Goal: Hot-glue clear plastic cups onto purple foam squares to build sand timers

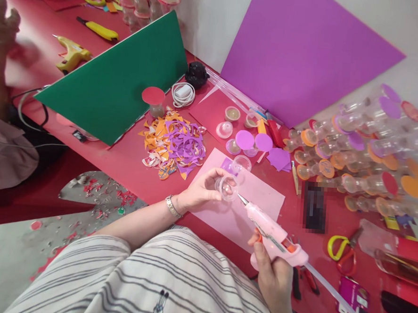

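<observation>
My left hand [203,190] is closed around a small clear plastic cup [229,188], its round rim turned toward the right. In my right hand [272,278] is a pink glue gun [275,233], with a long translucent glue stick [338,296] trailing from its back end. The metal nozzle points at the cup's rim and is at or very close to it; I cannot tell whether they touch. Beneath both hands lies a pale pink sheet [260,190]. Another clear cup [241,165] stands on that sheet, just beyond my left fingers, beside a purple paper piece.
Orange and purple paper scraps [174,142] are heaped at left, below a leaning green board [125,80]. Stacked clear cups with coloured discs [372,147] fill the right side. Scissors [345,252] lie near the right. Another person's hand [2,26] shows at the far left.
</observation>
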`<state>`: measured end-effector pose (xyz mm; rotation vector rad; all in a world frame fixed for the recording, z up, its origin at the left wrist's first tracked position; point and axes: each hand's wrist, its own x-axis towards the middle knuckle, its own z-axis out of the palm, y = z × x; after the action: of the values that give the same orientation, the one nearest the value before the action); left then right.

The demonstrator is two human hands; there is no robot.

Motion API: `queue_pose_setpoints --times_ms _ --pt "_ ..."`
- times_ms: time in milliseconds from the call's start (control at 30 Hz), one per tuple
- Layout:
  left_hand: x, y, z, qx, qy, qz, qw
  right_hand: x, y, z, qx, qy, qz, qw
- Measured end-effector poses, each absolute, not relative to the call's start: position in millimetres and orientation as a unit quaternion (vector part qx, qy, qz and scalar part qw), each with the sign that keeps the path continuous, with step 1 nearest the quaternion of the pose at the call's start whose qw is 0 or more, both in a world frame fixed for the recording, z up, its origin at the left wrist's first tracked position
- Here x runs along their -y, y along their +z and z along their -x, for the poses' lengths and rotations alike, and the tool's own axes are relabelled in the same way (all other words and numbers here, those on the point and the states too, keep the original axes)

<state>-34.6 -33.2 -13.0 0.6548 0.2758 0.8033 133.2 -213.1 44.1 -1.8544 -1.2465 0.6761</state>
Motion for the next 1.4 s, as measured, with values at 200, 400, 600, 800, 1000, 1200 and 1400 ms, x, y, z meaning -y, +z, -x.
queue_pose_setpoints --times_ms 200,400,600,800,1000,1200,1400 --pt "34 -13 34 -0.128 0.381 -0.312 0.861 209 48 -127 0.487 0.256 0.728 0.409" --pt "34 -12 34 -0.132 0.376 -0.306 0.864 206 53 -122 0.468 0.238 0.749 0.404" --pt "35 -12 35 -0.125 0.375 -0.317 0.862 210 49 -128 0.475 0.241 0.75 0.391" --pt "34 -12 34 -0.108 0.368 -0.314 0.869 212 45 -130 0.477 0.241 0.748 0.394" --pt "35 -14 35 -0.112 0.364 -0.319 0.868 210 46 -129 0.468 0.236 0.751 0.403" --pt "37 -14 34 -0.119 0.359 -0.305 0.874 201 55 -117 0.422 0.229 0.772 0.417" --pt "36 -14 34 -0.109 0.351 -0.292 0.883 200 57 -114 0.418 0.222 0.773 0.423"
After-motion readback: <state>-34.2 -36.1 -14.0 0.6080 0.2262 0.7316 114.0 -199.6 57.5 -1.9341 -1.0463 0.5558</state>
